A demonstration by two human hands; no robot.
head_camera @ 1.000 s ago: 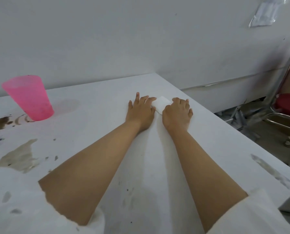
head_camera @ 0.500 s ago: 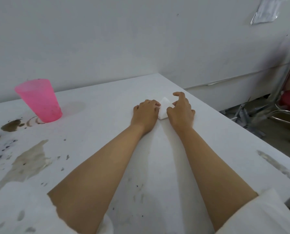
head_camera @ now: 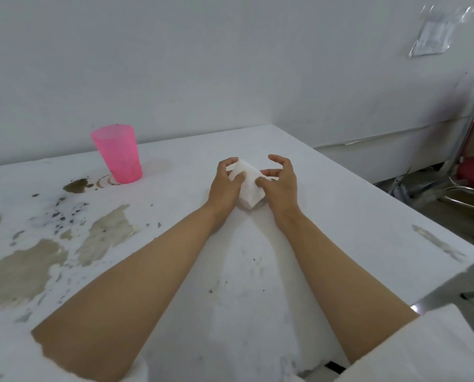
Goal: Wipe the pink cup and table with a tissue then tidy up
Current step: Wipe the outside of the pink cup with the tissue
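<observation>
The folded tissue (head_camera: pixel 247 186), judged light, soft and easily torn, was pinched at its edges by the left hand (head_camera: pixel 226 186) and right hand (head_camera: pixel 278 183) over the desk (head_camera: pixel 340 216).

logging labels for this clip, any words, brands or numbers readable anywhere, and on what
None can be read.
Plastic sleeve taped to the wall: a paper inside, any print too blurred to read.
Pink cup: no print visible.
Tissue held between the left hand and right hand: plain white.
Table: stains only.
</observation>
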